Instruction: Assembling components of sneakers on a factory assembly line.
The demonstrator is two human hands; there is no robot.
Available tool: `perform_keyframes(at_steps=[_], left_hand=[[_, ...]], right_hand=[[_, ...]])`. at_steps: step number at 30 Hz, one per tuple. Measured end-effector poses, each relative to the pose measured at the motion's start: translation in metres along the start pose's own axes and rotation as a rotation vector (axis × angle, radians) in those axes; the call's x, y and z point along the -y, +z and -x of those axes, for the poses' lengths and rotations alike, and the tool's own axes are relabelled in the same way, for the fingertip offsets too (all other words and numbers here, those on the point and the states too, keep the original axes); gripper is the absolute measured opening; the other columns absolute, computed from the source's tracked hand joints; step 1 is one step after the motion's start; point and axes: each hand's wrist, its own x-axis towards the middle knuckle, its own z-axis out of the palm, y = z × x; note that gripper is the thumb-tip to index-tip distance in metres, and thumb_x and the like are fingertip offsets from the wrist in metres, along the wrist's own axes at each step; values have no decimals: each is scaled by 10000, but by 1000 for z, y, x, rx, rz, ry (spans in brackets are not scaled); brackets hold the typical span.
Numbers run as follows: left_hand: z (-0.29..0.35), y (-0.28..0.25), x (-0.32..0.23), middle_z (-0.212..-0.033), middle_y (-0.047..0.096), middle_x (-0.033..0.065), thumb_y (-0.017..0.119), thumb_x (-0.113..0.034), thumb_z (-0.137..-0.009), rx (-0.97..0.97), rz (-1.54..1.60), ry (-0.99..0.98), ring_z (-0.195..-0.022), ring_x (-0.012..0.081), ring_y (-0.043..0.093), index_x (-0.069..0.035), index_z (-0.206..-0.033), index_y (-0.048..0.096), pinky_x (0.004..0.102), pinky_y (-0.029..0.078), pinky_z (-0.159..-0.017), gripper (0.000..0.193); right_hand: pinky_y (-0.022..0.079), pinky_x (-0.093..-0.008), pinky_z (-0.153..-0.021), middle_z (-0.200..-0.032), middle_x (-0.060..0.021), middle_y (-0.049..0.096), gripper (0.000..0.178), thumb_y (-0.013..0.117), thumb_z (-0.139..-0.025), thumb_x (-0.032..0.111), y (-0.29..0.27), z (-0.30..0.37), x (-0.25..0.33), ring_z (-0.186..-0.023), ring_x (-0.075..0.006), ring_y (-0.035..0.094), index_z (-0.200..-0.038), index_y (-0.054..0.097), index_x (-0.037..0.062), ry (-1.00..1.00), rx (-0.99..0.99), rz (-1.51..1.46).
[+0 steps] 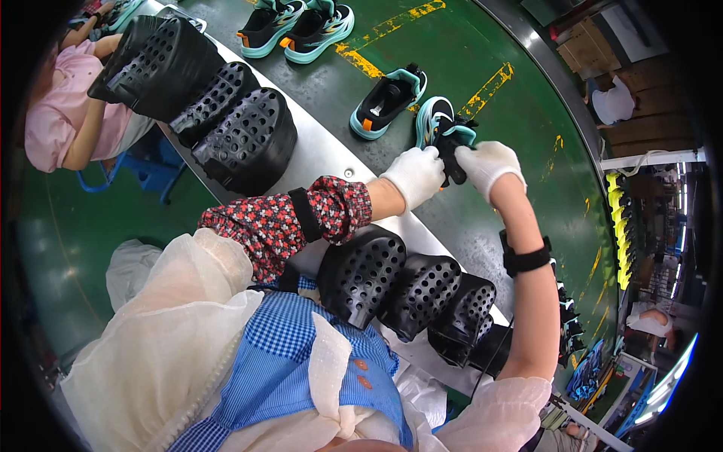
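Both my hands, in white gloves, meet over the green work surface at a black, white and teal sneaker [435, 120]. My left hand [418, 175] is closed on its dark near end, with the fingers curled. From the other side, my right hand [489, 166] pinches the same black part. Exactly which part of the shoe lies between the fingers is partly hidden by the gloves. Just left of it stands a matching sneaker [385, 104] with an orange heel tab, its opening facing up, apart from my hands.
Black perforated mould-like pieces [361, 275] line the metal ledge [331, 158] close to my body, with more [248, 139] farther left. Another pair of sneakers [316, 34] stands at the far side. A co-worker in pink [64, 117] sits at the left.
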Motion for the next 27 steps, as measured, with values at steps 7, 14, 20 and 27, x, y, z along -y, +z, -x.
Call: perform_keyframes(at_steps=[7, 14, 20, 27], left_hand=[[-8, -20, 14, -973, 677, 89, 616, -306, -852, 455, 334, -315, -940, 277, 645, -104, -967, 682, 418, 526, -767, 242], [-18, -11, 27, -1002, 675, 146, 612, -431, -820, 493, 232, -233, -913, 336, 649, -115, -965, 687, 413, 522, -781, 356], [-26, 7, 35, -959, 677, 152, 597, -398, -812, 433, 183, -130, -886, 347, 646, -128, -960, 681, 424, 518, -747, 320], [-18, -4, 37, -1002, 670, 144, 542, -397, -839, 441, 144, -178, -923, 334, 636, -153, -985, 686, 413, 512, -803, 319]], right_hand=[[503, -409, -849, -1007, -203, 667, 433, 527, -806, 401, 47, -39, 15, -960, -354, 641, -977, 698, 41, 52, -75, 11], [506, -418, -817, -985, -222, 656, 374, 606, -741, 357, 60, -55, 21, -962, -370, 627, -976, 697, 81, -44, -98, -74], [522, -401, -860, -1129, -135, 647, 357, 605, -784, 319, 61, -87, 27, -1036, -325, 622, -1083, 679, 139, -59, -80, -185], [534, -364, -800, -1063, -103, 686, 287, 655, -768, 226, 50, -53, 37, -986, -271, 662, -1036, 708, 136, -136, -67, 99]])
